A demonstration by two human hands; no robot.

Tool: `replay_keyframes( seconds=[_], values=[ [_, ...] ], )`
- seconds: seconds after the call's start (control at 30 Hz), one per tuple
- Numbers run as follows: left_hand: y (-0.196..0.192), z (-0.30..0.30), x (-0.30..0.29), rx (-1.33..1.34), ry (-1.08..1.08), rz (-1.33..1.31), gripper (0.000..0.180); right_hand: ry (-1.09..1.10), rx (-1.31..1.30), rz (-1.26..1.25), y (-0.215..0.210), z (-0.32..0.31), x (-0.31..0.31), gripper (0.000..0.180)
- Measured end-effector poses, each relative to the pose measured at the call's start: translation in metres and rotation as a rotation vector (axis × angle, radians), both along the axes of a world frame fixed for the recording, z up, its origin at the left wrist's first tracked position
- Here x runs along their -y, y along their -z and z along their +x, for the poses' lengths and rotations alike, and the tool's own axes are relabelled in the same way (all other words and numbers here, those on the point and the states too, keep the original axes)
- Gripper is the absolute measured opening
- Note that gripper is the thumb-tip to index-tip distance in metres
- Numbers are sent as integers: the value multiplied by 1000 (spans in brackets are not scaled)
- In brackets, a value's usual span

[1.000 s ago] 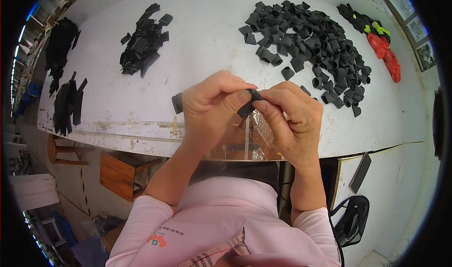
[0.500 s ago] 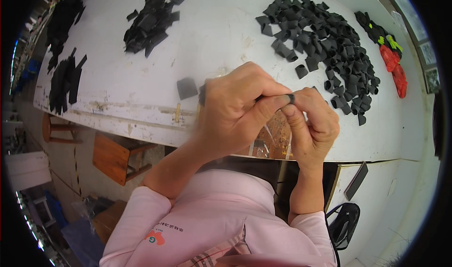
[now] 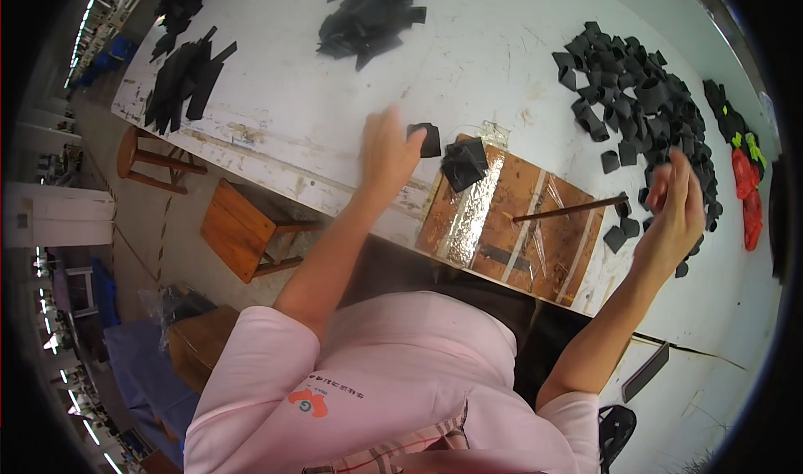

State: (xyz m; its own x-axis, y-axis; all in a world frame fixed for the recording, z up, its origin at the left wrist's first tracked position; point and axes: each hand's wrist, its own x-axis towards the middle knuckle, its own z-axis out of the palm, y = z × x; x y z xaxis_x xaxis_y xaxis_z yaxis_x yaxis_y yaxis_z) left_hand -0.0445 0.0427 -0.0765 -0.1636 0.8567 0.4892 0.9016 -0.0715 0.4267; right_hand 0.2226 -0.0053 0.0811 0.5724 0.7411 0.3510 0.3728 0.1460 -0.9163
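My left hand (image 3: 387, 158) is low over the white table, open, thumb apart from the blurred fingers. Its thumb overlaps the edge of a flat black square piece (image 3: 430, 140); whether it touches the piece I cannot tell. To the right, a small stack of black pieces (image 3: 464, 163) sits at the far left corner of a brown taped board (image 3: 523, 189). My right hand (image 3: 677, 202) is open with blurred fingers, beside a heap of short black fabric-like loops (image 3: 648, 97). A thin brown rod (image 3: 569, 210) lies across the board's right side.
A pile of flat black pieces (image 3: 372, 18) lies at the far middle of the table, with black strips (image 3: 188, 81) at the left. Red and black bundles (image 3: 744, 177) rest by the right wall. A wooden stool (image 3: 242, 231) stands by the table's near edge.
My hands were together, pinching a small black piece; now they are apart, left hand at the square piece, right hand by the loop heap. The view has shifted, uncovering the board and rod.
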Motion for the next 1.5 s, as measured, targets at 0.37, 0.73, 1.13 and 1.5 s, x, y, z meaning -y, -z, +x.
replay_keyframes(
  seconds=[0.37,0.73,1.13,1.5],
  values=[
    [-76,12,31,1471,446,-946,6,-480,545,157,52,-81,76,33],
    [-96,61,94,1560,663,-904,16,-580,-885,-159,54,-56,87,17],
    [-107,70,90,1576,800,-1021,10,-606,-1118,-249,58,-45,84,25],
    [-109,85,103,1007,797,-472,4,-411,62,-44,48,-55,92,13]
  ],
)
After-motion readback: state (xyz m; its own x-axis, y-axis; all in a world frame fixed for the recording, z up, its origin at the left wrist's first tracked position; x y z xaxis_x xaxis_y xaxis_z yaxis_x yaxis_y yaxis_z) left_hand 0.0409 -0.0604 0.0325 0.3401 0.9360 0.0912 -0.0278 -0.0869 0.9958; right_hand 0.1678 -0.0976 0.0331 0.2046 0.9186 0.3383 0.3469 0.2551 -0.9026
